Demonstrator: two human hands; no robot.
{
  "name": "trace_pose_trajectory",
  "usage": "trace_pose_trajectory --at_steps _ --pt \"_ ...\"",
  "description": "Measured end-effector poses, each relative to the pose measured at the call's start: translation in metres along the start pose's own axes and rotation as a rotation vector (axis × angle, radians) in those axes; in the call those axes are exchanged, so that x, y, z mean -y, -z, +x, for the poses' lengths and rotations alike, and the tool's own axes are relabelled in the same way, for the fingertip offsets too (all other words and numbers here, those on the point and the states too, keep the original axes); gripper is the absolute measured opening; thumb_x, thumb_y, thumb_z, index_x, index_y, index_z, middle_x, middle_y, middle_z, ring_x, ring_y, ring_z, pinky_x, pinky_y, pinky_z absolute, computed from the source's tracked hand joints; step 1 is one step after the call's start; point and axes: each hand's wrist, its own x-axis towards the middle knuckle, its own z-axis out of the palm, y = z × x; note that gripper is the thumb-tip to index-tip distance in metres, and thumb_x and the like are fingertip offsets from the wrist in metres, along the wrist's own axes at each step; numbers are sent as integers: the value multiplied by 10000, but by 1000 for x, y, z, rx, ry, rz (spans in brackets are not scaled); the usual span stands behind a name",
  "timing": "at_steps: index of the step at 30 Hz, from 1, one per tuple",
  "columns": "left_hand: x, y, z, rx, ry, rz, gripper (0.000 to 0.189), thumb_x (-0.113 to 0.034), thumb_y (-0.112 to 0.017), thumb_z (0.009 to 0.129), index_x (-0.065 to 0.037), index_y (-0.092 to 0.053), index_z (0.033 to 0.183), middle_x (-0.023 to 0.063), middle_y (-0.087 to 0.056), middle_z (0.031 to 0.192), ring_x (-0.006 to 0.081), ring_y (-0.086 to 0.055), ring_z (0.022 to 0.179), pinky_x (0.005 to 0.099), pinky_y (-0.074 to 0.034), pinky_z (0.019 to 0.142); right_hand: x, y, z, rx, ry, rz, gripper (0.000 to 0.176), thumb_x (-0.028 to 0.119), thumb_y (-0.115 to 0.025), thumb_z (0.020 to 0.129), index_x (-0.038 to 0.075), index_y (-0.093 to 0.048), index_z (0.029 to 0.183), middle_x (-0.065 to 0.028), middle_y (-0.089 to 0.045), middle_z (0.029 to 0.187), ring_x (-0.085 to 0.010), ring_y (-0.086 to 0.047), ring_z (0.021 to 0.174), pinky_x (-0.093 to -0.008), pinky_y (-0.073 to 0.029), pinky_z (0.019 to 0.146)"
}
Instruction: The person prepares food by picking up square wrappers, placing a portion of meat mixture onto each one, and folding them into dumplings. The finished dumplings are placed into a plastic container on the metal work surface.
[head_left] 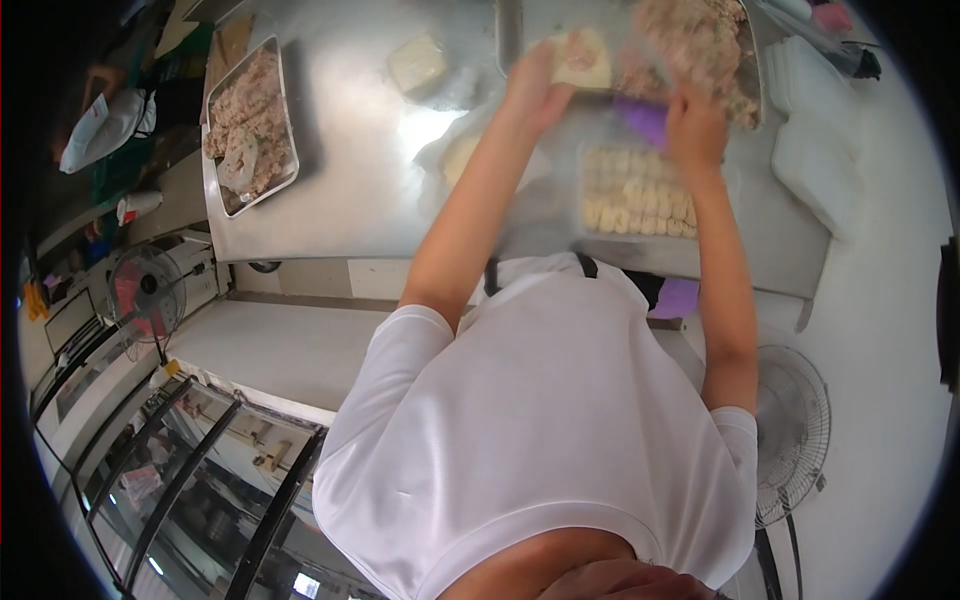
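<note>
My left hand [540, 88] is closed on the edge of a pale dough wrapper [592, 74], which has a dab of pinkish minced meat on it. My right hand [697, 130] is curled up in front of a metal tray heaped with minced meat filling [690, 35]. Motion blurs that hand's fingertips, so what they grip cannot be made out. Just below the hands sits a clear plastic box of folded dumplings [640, 200] in rows. A purple item [642, 120] shows partly beside my right hand.
Another metal tray of minced meat [245, 130] stands at the left of the steel table [340, 190]. Pale square wrappers [418, 62] and a plastic sheet with more dough [465, 160] lie left of my forearm. White plastic containers [815, 150] are piled at the right edge.
</note>
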Motion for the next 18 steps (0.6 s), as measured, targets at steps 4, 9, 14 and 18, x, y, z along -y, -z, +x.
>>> trace_pose_trajectory --at_steps 4,9,14,18 --pt "-4 2 -2 6 15 109 355 -196 -405 992 19 -522 1248 110 -600 1132 240 -565 1042 398 -426 949 -40 24 9 466 -233 -229 336 124 -576 846 192 -680 1157 -112 -680 1001 -315 -652 906 -420 -517 782" --pt "4 5 4 -21 7 341 349 -235 -503 956 -17 -576 1218 49 -612 1027 179 -560 959 345 -418 894 -18 55 16 421 -270 -172 332 117 -578 865 182 -672 1176 -122 -675 1033 -312 -651 899 -393 -515 770" --pt "9 -5 -1 13 -24 411 360 -155 -613 902 9 -557 1218 55 -615 1018 154 -580 937 318 -442 866 9 54 14 149 86 234 332 2 -586 865 136 -677 1155 -84 -674 972 -245 -636 781 -306 -505 678" --pt "8 -13 -7 58 -75 356 326 -20 -657 852 25 -564 1160 89 -625 1050 169 -611 960 305 -484 847 16 48 11 119 187 283 328 -8 -587 861 124 -678 1148 -81 -667 943 -230 -637 760 -300 -506 674"
